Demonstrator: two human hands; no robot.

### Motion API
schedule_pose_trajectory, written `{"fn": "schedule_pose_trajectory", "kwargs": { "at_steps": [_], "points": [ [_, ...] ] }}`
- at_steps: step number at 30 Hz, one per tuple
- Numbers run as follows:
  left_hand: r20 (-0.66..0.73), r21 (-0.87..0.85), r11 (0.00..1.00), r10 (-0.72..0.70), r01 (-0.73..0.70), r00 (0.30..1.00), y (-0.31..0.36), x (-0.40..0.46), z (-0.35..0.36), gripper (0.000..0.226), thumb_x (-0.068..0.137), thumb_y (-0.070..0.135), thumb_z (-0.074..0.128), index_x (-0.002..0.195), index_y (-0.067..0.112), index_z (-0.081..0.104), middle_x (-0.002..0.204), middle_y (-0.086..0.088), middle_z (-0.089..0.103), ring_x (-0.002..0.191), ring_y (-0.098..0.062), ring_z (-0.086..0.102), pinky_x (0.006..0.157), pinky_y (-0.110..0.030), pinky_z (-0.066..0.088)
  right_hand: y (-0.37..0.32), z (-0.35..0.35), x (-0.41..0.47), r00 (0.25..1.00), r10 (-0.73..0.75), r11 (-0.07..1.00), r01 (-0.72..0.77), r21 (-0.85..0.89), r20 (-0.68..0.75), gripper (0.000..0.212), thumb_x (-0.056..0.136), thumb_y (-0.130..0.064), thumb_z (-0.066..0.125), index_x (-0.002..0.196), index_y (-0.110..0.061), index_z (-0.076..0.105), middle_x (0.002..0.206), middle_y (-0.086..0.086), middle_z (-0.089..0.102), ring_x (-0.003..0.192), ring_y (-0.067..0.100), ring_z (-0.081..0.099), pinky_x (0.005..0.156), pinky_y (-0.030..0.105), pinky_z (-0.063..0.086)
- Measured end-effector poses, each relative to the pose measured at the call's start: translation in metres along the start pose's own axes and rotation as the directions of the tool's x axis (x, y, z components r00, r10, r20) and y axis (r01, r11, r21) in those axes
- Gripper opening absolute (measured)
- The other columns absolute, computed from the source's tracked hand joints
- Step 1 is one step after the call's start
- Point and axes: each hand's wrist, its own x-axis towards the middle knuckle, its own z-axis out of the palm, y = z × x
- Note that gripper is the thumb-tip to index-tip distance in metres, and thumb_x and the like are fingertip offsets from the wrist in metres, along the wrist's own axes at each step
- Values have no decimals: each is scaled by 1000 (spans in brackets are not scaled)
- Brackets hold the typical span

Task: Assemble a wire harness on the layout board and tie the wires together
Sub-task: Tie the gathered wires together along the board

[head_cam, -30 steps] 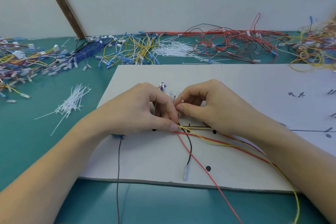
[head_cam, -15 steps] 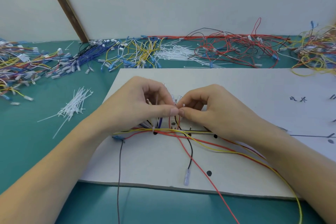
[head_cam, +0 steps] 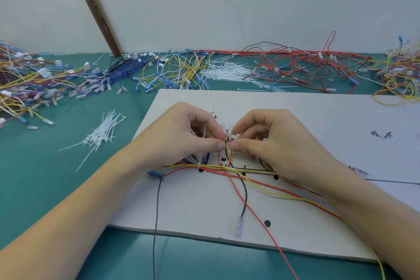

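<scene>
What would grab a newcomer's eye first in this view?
Most striking is the pair of hands meeting at the centre of the white layout board: the left hand and right hand both pinch a small upright bunch of wires between thumb and fingers. Behind them, tangled piles of coloured wires line the back of the green table, and a loose heap of white cable ties lies left of the board.

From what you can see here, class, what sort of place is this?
Probably a wire-harness assembly bench. A white layout board with pegs and dots lies on a green table; piles of terminated wires and loose cable ties surround it.
</scene>
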Motion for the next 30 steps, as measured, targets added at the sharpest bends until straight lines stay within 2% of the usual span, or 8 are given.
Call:
{"fn": "schedule_pose_trajectory", "kwargs": {
  "at_steps": [2,5,10,13,17,23,27,30],
  "points": [
    [-6,0,1000,6,-6,1000,0,0,0,8,82,23,87,83,27,81,72,-2,75,60,-10,59,60,-24,49,0,0,0,1000,10,1000,-10,24,3,11,83,-16,86,85,-18,75,68,-3,76,52,7,62,49,16,46],
    [-15,-7,1000,17,-17,1000,0,-1,2,8,82,22,87,82,26,80,71,-1,75,60,-9,58,59,-23,48,2,0,0,999,29,998,-30,57,19,6,90,-11,78,88,-16,79,59,-9,70,44,2,56,42,16,40],
    [-16,-6,1000,29,-29,999,0,0,2,8,82,24,87,82,27,80,71,-2,74,62,-12,59,58,-26,47,0,0,-1,1000,-1,1000,2,-16,28,9,93,-18,76,91,-24,82,56,-13,64,42,2,45,43,11,34],
    [-12,-5,999,36,-37,999,0,0,3,8,83,23,87,83,28,80,72,-2,75,62,-11,59,58,-26,47,-2,0,-1,999,3,1000,-4,23,35,9,90,-14,79,91,-22,81,66,-10,74,49,3,55,49,15,44],
    [-13,-24,999,31,-32,999,0,0,4,8,83,20,87,84,26,81,74,-2,77,63,-11,62,60,-26,49,-2,0,-1,999,7,999,-8,49,34,7,88,-13,81,89,-20,78,77,1,78,60,17,68,62,36,57],
    [-14,-32,999,17,-18,1000,0,0,4,8,82,20,87,84,24,81,75,-3,77,65,-15,62,58,-35,49,-1,0,-1,999,-5,999,3,42,44,6,88,-14,81,87,-20,79,77,0,78,59,10,66,60,33,56],
    [-18,-13,1000,22,-22,1000,0,1,4,8,81,20,88,83,26,82,72,-1,76,62,-12,59,59,-28,46,0,0,0,999,-10,999,8,53,43,7,87,-15,81,84,-21,80,73,-2,78,56,7,64,55,22,51],
    [-32,-4,999,35,-35,999,0,1,5,9,81,18,88,81,26,83,69,3,75,56,-5,55,55,-19,43,1,0,0,999,-3,999,1,49,40,6,86,-20,83,83,-25,81,72,-1,77,57,8,62,56,27,50]
  ]
}}
